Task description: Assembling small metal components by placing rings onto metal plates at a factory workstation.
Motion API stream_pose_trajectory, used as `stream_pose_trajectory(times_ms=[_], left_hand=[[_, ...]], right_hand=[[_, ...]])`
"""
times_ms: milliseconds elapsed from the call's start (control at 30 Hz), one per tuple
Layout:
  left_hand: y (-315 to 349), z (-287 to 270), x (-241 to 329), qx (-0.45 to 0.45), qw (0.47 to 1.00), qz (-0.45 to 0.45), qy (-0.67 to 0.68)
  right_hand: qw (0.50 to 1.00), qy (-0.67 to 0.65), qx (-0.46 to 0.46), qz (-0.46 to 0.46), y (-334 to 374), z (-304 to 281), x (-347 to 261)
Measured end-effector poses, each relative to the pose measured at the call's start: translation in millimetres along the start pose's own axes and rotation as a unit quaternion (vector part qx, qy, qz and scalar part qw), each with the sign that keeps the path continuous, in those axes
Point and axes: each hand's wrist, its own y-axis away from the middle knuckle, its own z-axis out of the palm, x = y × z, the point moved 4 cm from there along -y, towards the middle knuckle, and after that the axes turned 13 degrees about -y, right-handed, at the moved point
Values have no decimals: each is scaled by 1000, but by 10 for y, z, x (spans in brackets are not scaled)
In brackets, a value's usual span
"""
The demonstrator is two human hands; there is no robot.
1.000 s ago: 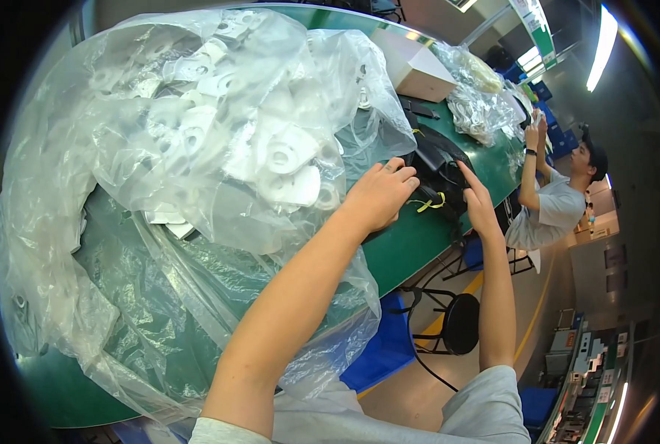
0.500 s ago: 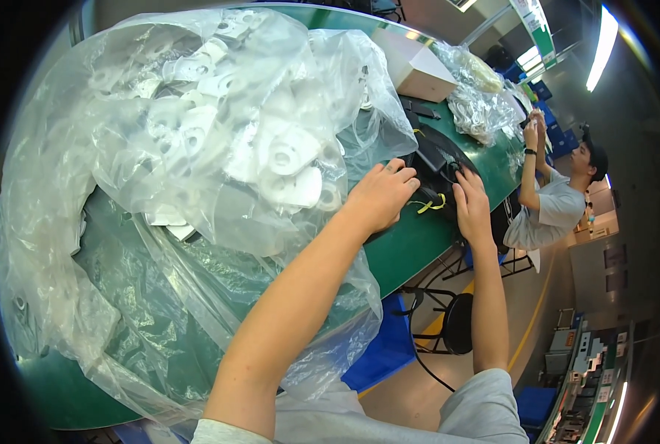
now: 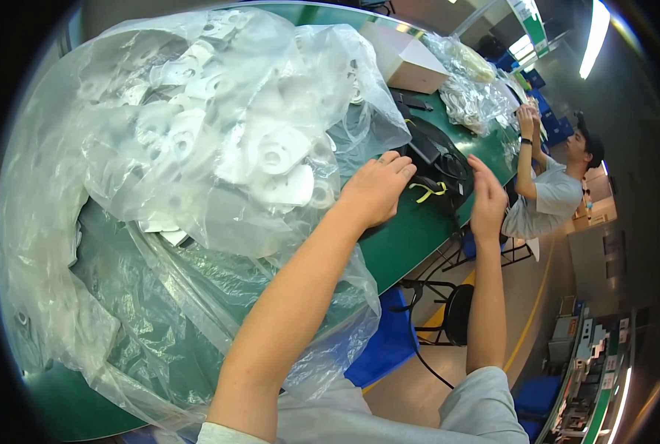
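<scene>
We have a black mesh-fabric bag with dark straps lying on the long green-topped desk, and we take this mesh bag as our landmark. A dark, smooth, box-shaped piece sits on its upper side, and a thin bright-yellow strap loops out along its near edge.

Our left hand is at the left side of the mesh bag, knuckles up, with its fingers bent and close together. The fingertips turn down out of sight, so we cannot tell whether that grip is clamped on the bag's edge or only rests beside it. Our right hand stands just to the right of the mesh bag, side-on, its fingers nearly straight and the grip uncurled; whether it brushes the fabric we cannot tell.

To the left of the mesh bag we see a very large, cloudy, clear plastic sack filled with flat white parts with round holes. Beyond the mesh bag are a white rectangular cardboard box and, further right, a heap of crinkled clear plastic bags. Below and nearer than the mesh bag, we make out a blue plastic bin and a black round-seated stool. To its right, a co-worker in a grey T-shirt and black cap holds both hands raised.
</scene>
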Motion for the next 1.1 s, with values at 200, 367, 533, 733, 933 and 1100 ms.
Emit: stream_pose_trajectory(times_ms=[200,367,533,733,933,1100], left_hand=[[-284,-262,172,108,987,-61,100],[-650,-1252,477,71,989,-18,126],[69,-2099,-269,-1,994,-113,-13],[1732,-2899,-675,-66,943,-270,-182],[1855,-2599,-688,-123,935,-201,-264],[1824,-2469,-798,-82,951,-206,-215]], right_hand=[[883,-332,322,-82,66,-243,-549],[815,-519,207,-154,83,527,-1511],[857,-487,80,-150,102,1339,-2055],[878,-269,-311,-244,613,2650,-2409],[936,-228,-192,-188,468,2638,-2095],[965,-171,-154,-124,385,2674,-1739]])
